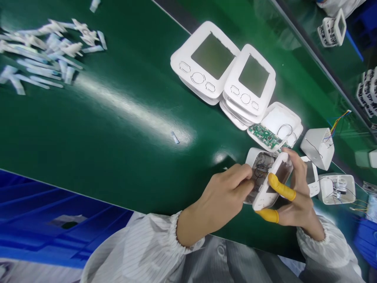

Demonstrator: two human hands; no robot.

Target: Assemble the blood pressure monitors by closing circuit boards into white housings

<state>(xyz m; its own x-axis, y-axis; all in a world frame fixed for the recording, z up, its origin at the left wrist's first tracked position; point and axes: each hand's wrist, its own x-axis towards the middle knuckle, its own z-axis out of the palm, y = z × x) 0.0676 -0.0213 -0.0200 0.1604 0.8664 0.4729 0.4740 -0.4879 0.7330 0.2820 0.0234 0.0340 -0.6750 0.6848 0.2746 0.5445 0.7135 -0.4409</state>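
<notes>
My right hand (294,196), with yellow finger cots on two digits, grips a white front panel (266,196) and holds it tilted on edge. Beside the panel lies an open white housing (252,157) with thin wires inside. My left hand (226,192) is at the housing's near side, its fingers curled and pinched at the rim; what they hold, if anything, is hidden. Just beyond the housing, a green circuit board (266,135) rests on a white panel back (278,118).
White panels with screens (213,55) lie stacked at the back. To the right stand a white housing (315,147) with coloured wires and another open housing (338,190). Small pale strips (55,51) lie at the far left, and a single strip (175,137) sits mid-table.
</notes>
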